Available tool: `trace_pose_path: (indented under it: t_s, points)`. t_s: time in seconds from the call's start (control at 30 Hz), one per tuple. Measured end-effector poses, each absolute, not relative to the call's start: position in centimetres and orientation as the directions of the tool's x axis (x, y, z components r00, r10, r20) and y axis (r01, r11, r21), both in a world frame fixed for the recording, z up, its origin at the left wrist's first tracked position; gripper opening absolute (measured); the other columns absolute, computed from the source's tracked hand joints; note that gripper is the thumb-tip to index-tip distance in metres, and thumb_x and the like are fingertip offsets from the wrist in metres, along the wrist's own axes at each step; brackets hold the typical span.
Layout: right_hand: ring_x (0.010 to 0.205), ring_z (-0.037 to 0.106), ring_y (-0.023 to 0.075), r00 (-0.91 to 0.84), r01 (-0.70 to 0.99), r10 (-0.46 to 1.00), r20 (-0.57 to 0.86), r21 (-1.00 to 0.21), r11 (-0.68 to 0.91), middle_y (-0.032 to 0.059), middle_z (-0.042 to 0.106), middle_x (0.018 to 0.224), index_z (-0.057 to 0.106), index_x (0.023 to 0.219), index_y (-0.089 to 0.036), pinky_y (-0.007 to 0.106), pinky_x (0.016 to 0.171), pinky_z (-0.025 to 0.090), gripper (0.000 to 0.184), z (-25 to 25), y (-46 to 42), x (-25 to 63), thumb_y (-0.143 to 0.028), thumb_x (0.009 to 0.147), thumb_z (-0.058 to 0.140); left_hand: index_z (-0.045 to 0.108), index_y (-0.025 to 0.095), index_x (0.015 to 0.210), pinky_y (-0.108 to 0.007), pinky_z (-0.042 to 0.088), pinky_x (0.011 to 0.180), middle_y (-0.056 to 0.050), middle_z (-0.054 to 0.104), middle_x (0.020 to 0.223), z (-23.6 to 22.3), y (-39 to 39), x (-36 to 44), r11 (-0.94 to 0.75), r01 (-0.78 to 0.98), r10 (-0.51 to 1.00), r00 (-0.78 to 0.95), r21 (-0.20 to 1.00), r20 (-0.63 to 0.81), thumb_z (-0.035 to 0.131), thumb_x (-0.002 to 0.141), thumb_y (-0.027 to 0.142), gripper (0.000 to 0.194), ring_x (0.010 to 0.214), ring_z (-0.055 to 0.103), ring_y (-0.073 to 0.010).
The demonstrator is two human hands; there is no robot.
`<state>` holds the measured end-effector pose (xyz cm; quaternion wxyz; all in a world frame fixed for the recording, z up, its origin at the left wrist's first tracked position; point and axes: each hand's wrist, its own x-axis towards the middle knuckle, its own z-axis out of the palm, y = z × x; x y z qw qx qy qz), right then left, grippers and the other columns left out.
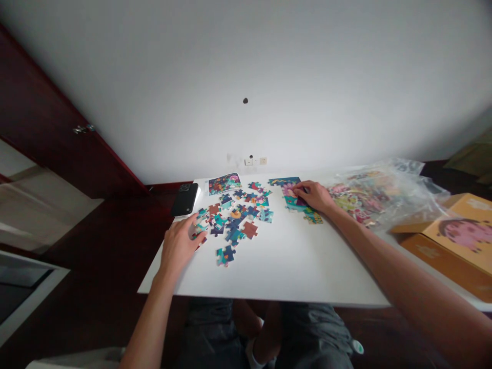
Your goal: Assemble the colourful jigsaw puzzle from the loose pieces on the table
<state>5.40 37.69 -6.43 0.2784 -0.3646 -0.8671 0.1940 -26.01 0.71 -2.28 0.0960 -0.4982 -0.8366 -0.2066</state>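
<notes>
My right hand is at the partly joined puzzle, its fingers bent and pinched together on a puzzle piece that they mostly cover. Joined pieces show around it in teal, pink and dark blue, with a yellow-green part at the near end. At the left of the white table, my left hand rests with thumb and fingers apart beside the heap of loose puzzle pieces, touching its left edge. A pair of joined pieces lies nearer to me.
Behind the heap lies a printed reference picture, with a black phone left of it. Clear plastic bags of more pieces lie right of my right hand. An orange box stands at the table's right end.
</notes>
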Motion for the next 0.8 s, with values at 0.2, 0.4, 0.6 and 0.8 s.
trace_pose_path:
  t_s: [0.2,0.4,0.6,0.8]
  points:
    - [0.100,0.070,0.0232,-0.575,0.529,0.744,0.340,-0.539,0.656,0.0049,0.078,0.111,0.082,0.105,-0.024,0.029,0.085,0.049,0.026,-6.1,37.4,5.3,-0.037,0.093,0.063,0.056,0.029,0.147,-0.033,0.056,0.096,-0.007,0.062,0.137,0.3,4.3,-20.9,0.039,0.818,0.852,-0.328,0.574,0.409,0.064,0.087,0.020,0.060,0.108,0.066,-0.0197]
    - [0.098,0.070,0.0221,-0.581,0.529,0.744,0.329,-0.543,0.653,0.0050,0.078,0.110,0.083,0.107,-0.025,0.027,0.083,0.048,0.025,-5.9,37.2,5.2,-0.034,0.092,0.065,0.067,0.025,0.130,-0.028,0.057,0.091,-0.009,0.060,0.131,1.2,14.0,-15.5,-0.202,0.717,0.884,-0.159,0.667,0.439,0.060,0.075,0.000,0.060,0.112,0.064,-0.0193]
    - [0.101,0.069,0.0220,-0.583,0.509,0.731,0.355,-0.541,0.669,0.0061,0.078,0.110,0.083,0.103,-0.022,0.027,0.091,0.048,0.021,-6.0,37.3,5.2,-0.028,0.091,0.067,0.073,0.020,0.108,-0.033,0.055,0.092,-0.007,0.075,0.111,-1.4,20.5,-13.4,-0.238,0.735,0.926,-0.025,0.635,0.376,0.062,0.091,0.016,0.020,0.100,0.070,-0.0218]
    - [0.103,0.069,0.0220,-0.570,0.524,0.747,0.343,-0.548,0.652,0.0059,0.077,0.112,0.082,0.104,-0.022,0.027,0.094,0.048,0.022,-5.4,36.7,5.1,-0.021,0.089,0.067,0.066,0.019,0.089,-0.026,0.052,0.083,-0.002,0.073,0.090,-2.5,20.3,-13.3,-0.243,0.545,0.933,-0.096,0.802,0.347,0.064,0.088,0.021,0.003,0.086,0.069,-0.0163]
